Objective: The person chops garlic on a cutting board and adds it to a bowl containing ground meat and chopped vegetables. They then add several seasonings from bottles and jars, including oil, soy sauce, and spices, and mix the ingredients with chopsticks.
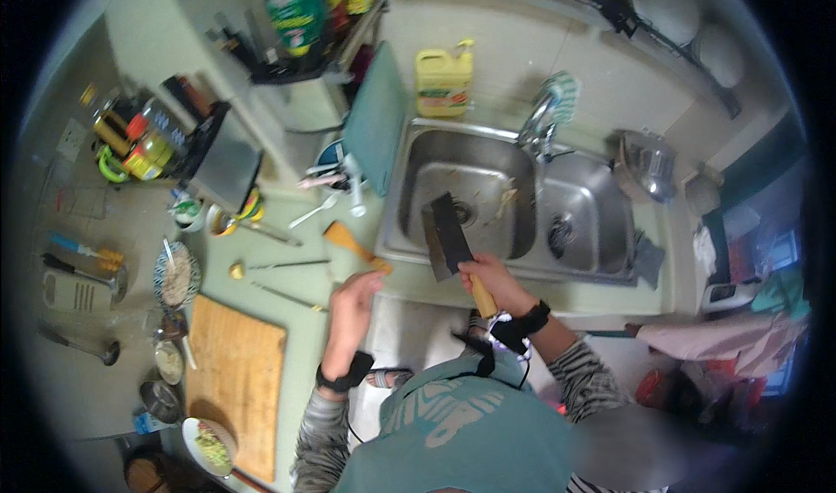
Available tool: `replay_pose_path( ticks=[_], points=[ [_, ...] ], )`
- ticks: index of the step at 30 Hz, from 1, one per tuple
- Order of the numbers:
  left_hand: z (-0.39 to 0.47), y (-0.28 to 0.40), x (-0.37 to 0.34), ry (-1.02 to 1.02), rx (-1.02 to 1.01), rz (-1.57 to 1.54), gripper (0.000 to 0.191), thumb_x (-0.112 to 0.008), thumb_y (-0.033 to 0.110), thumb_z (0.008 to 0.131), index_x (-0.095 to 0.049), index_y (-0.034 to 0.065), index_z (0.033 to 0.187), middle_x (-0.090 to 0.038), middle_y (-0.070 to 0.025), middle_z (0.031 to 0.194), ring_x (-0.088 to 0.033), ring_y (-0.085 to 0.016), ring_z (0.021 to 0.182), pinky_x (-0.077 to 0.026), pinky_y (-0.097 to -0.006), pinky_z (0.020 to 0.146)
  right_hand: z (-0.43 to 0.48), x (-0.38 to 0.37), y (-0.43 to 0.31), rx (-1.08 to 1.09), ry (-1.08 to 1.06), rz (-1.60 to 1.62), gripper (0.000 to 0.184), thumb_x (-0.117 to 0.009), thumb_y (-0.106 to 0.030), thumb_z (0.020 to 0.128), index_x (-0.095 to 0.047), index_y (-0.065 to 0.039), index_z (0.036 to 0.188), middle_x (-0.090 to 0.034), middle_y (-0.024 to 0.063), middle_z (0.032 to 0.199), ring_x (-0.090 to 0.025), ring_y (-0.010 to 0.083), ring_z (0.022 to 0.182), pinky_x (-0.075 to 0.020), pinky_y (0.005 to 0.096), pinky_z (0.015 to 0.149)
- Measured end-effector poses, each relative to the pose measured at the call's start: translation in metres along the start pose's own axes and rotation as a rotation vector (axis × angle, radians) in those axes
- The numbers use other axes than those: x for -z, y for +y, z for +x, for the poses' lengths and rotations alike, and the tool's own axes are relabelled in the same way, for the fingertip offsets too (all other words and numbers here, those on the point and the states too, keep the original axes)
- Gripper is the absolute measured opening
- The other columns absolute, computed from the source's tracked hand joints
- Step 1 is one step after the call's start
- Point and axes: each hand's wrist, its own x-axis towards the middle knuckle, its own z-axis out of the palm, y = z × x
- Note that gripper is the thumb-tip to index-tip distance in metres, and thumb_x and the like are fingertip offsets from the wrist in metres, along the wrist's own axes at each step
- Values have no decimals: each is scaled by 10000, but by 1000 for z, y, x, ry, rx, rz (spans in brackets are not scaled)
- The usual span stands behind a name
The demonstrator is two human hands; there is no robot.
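Note:
My right hand [501,282] grips a Chinese cleaver by its wooden handle [483,297]. The dark, broad cleaver blade [449,235] is raised over the front rim of the left sink basin [424,173]. My left hand [351,307] holds nothing and hovers by the counter's front edge. Just beyond its fingertips lies a wooden spatula [349,239]; whether they touch is unclear. Food scraps [506,199] lie in the left basin near its drain.
A wooden cutting board [235,382] lies on the left counter, with a bowl of chopped green food [212,444] at its near end. Chopsticks [290,264], a white spoon [313,211] and a patterned bowl [176,274] are farther back. The faucet [537,127] stands behind the basins.

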Motion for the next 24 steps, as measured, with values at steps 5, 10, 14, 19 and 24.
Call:
replay_pose_path(
  ticks=[5,10,14,19,24],
  points=[
    [159,70,-229,-354,-373,-89,353,-533,34,864,-599,33,1211,-644,-212,1100,-601,-370,1065,-481,-425,916,-23,134,1,25,146,1,173,-601,-170,895,-564,-56,771,-550,21,644,-553,121,575,-432,268,522],
    [266,98,-413,-369,-405,-52,472,-559,46,830,-504,24,1298,-530,-217,1283,-516,-395,1157,-425,-440,978,-41,198,-17,-17,198,-25,149,-624,-136,892,-561,-45,792,-544,18,649,-535,120,559,-435,269,524],
    [291,87,-466,-447,-401,-77,497,-533,-7,798,-503,18,1293,-528,-214,1249,-515,-396,1141,-423,-439,983,-42,222,-30,-55,199,58,126,-622,-123,903,-554,-38,840,-539,14,669,-537,121,572,-440,266,526],
    [269,60,-440,-348,-255,-412,356,-538,-1,832,-560,29,1186,-581,-145,1100,-572,-288,1026,-473,-358,887,-24,233,-41,-114,175,72,137,-624,-140,908,-551,-41,849,-539,20,678,-538,132,573,-450,276,531],
    [242,-1,-381,-61,972,-1479,111,-547,87,919,-589,31,1005,-587,-34,812,-553,-141,696,-470,-269,603,2,232,-53,-117,119,35,188,-619,-196,918,-542,-37,856,-556,37,696,-549,141,575,-459,277,533]
  ],
)
